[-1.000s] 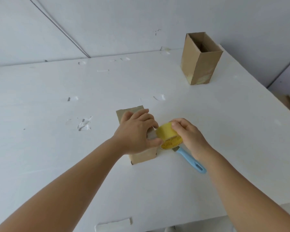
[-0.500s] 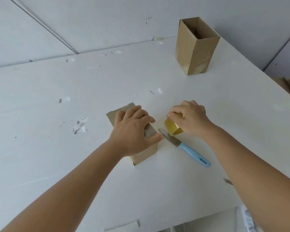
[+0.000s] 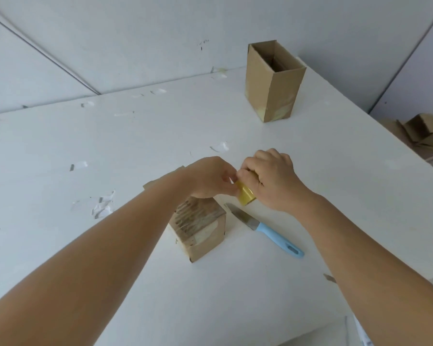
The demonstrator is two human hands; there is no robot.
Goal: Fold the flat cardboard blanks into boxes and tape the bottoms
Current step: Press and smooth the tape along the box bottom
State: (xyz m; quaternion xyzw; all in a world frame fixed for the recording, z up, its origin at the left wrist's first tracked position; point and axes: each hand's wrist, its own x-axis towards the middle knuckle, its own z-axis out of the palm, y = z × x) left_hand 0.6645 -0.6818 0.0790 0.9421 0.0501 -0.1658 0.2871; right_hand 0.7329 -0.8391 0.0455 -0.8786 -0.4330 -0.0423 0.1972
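A yellow tape roll point(image 3: 245, 196) is gripped in the right hand point(image 3: 273, 181) at the centre of the frame, fingers curled round it. The left hand point(image 3: 210, 177) is brought against the roll, its fingertips pinched at the edge, apparently so that the loose tape end can be picked free; the end itself cannot be made out. Just below the hands a brown cardboard box point(image 3: 198, 228) stands on the white surface point(image 3: 60, 196) with its closed bottom turned up, glossy wrinkled tape already laid across it. A blue-handled knife point(image 3: 265, 229) lies just right of it, presumably for cutting. A finished box point(image 3: 273, 83), matte and open-topped, stands upright at the upper right. Crumpled cardboard point(image 3: 420, 131) is seen at the right edge.
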